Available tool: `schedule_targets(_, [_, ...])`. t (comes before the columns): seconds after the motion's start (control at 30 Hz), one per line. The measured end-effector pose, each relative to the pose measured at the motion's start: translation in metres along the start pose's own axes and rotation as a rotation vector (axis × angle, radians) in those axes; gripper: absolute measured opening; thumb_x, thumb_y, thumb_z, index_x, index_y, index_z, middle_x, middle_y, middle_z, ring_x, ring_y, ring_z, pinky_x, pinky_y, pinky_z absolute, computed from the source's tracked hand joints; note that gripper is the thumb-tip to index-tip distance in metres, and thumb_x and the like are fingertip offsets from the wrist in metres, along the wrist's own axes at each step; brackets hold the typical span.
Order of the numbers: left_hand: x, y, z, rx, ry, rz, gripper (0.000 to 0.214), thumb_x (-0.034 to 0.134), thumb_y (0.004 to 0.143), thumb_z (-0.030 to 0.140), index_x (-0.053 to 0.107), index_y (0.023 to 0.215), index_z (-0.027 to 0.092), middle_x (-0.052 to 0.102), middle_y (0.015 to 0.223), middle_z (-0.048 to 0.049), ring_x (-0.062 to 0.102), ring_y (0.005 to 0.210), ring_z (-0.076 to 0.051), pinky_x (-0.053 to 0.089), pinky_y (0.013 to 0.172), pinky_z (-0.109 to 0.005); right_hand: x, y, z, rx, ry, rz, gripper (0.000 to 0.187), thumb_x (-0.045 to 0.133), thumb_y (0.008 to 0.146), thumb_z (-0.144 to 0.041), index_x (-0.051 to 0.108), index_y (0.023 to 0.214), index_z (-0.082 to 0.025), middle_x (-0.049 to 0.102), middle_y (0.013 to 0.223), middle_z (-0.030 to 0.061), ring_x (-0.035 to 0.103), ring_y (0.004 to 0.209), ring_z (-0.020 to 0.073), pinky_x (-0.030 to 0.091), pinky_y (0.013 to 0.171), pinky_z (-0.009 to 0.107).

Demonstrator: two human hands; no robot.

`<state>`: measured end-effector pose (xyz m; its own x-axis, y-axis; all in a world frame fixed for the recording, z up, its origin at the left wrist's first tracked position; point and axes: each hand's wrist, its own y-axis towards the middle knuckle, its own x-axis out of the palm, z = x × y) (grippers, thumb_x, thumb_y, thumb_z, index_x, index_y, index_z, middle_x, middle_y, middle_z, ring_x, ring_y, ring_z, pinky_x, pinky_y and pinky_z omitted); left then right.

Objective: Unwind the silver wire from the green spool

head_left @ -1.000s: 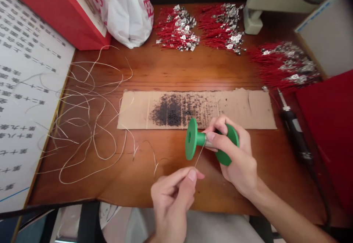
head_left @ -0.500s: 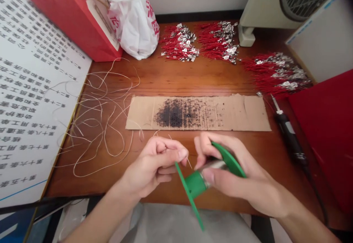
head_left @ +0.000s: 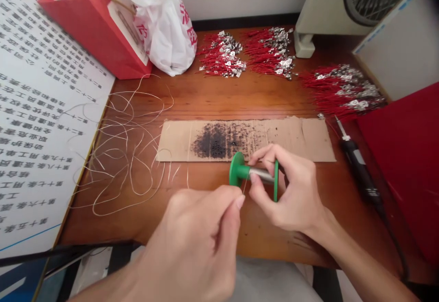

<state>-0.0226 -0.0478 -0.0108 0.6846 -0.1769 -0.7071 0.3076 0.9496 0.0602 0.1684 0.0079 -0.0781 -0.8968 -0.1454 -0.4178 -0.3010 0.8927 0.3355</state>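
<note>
A green spool [head_left: 243,172] with silvery solder wire wound on its core lies sideways in my right hand [head_left: 297,192], whose thumb and fingers close around the winding and the right flange. A thin length of solder wire [head_left: 244,186] runs from the spool down to my left hand [head_left: 199,233]. Thumb and forefinger of that hand pinch it, just below the left flange. Long loose loops of the same kind of thin wire [head_left: 127,140] lie on the table to the left. Behind the spool is a cardboard strip [head_left: 176,140] with dark burn spots.
A soldering iron [head_left: 358,165] lies at the right, its tip pointing away. Bundles of red wires with metal terminals [head_left: 222,55] line the back. A white plastic bag [head_left: 168,32], a red paper bag [head_left: 92,23] and a heater [head_left: 322,9] stand behind. A printed board [head_left: 41,110] flanks the left.
The spool has turned and moved up and away, towards the cardboard. My left hand has rolled over, with its back now towards me, and come in front of the spool.
</note>
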Motion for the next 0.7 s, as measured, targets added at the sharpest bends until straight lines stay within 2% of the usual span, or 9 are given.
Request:
schedule_targets(0.1, [0.016, -0.011, 0.001, 0.090, 0.111, 0.137, 0.007, 0.057, 0.097, 0.013, 0.063, 0.097, 0.018, 0.043, 0.053, 0.0061, 0.036, 0.043, -0.005, 0.030, 0.046, -0.022, 0.000, 0.001, 0.003, 0.005, 0.063, 0.121, 0.035, 0.070, 0.072, -0.008, 0.037, 0.078, -0.018, 0.065, 0.089, 0.0017, 0.064, 0.079, 0.0138, 0.047, 0.068, 0.028])
schedule_targets(0.2, [0.038, -0.020, -0.001, 0.122, 0.128, 0.274, 0.027, 0.064, 0.091, 0.006, 0.062, 0.114, 0.021, 0.045, 0.057, 0.0073, 0.042, 0.047, -0.005, 0.038, 0.053, -0.020, 0.002, 0.002, 0.002, 0.068, 0.172, 0.209, 0.033, 0.067, 0.076, -0.008, 0.036, 0.077, -0.018, 0.065, 0.088, 0.0026, 0.059, 0.075, 0.0126, 0.045, 0.067, 0.028])
schedule_targets(0.27, [0.052, -0.025, -0.003, 0.120, 0.060, 0.311, 0.035, 0.064, 0.088, 0.000, 0.062, 0.116, 0.021, 0.049, 0.059, 0.0070, 0.047, 0.049, -0.005, 0.041, 0.055, -0.021, 0.004, 0.002, 0.001, 0.106, 0.234, 0.255, 0.032, 0.065, 0.078, -0.009, 0.034, 0.076, -0.019, 0.065, 0.087, 0.0031, 0.059, 0.077, 0.0133, 0.045, 0.069, 0.029])
schedule_targets(0.37, [0.065, -0.029, -0.006, 0.093, -0.024, 0.348, 0.032, 0.062, 0.089, -0.001, 0.062, 0.114, 0.019, 0.066, 0.073, 0.0018, 0.063, 0.060, -0.008, 0.046, 0.057, -0.022, 0.006, 0.002, 0.001, 0.139, 0.287, 0.288, 0.031, 0.064, 0.080, -0.011, 0.034, 0.075, -0.018, 0.064, 0.085, 0.0033, 0.059, 0.079, 0.0145, 0.046, 0.073, 0.030])
schedule_targets(0.43, [0.068, -0.031, -0.008, 0.057, -0.065, 0.340, 0.027, 0.061, 0.092, 0.001, 0.063, 0.113, 0.019, 0.073, 0.086, -0.0013, 0.068, 0.065, -0.009, 0.047, 0.058, -0.022, 0.007, 0.001, 0.002, 0.151, 0.316, 0.292, 0.030, 0.063, 0.081, -0.012, 0.035, 0.076, -0.018, 0.063, 0.086, 0.0034, 0.059, 0.079, 0.0148, 0.047, 0.075, 0.031])
schedule_targets(0.53, [0.068, -0.033, -0.011, -0.030, -0.127, 0.299, 0.028, 0.057, 0.097, 0.006, 0.065, 0.119, 0.023, 0.071, 0.078, 0.0033, 0.058, 0.053, -0.005, 0.042, 0.052, -0.019, 0.008, 0.001, 0.003, 0.160, 0.322, 0.311, 0.030, 0.064, 0.083, -0.013, 0.035, 0.077, -0.018, 0.063, 0.087, 0.0039, 0.059, 0.081, 0.0158, 0.047, 0.077, 0.032])
schedule_targets(0.6, [0.069, -0.035, -0.011, -0.079, -0.141, 0.277, 0.041, 0.055, 0.100, 0.011, 0.062, 0.136, 0.026, 0.069, 0.073, 0.0047, 0.049, 0.047, -0.004, 0.038, 0.049, -0.019, 0.009, 0.001, 0.003, 0.166, 0.322, 0.326, 0.029, 0.064, 0.084, -0.013, 0.036, 0.077, -0.018, 0.062, 0.087, 0.0039, 0.059, 0.082, 0.0159, 0.047, 0.078, 0.032])
schedule_targets(0.7, [0.072, -0.037, -0.008, -0.166, -0.207, 0.203, 0.057, 0.053, 0.103, 0.023, 0.047, 0.159, 0.031, 0.070, 0.073, 0.0012, 0.042, 0.043, -0.007, 0.031, 0.042, -0.021, 0.010, 0.000, 0.003, 0.191, 0.361, 0.331, 0.029, 0.063, 0.084, -0.012, 0.036, 0.077, -0.018, 0.061, 0.087, 0.0036, 0.057, 0.082, 0.0149, 0.046, 0.077, 0.031])
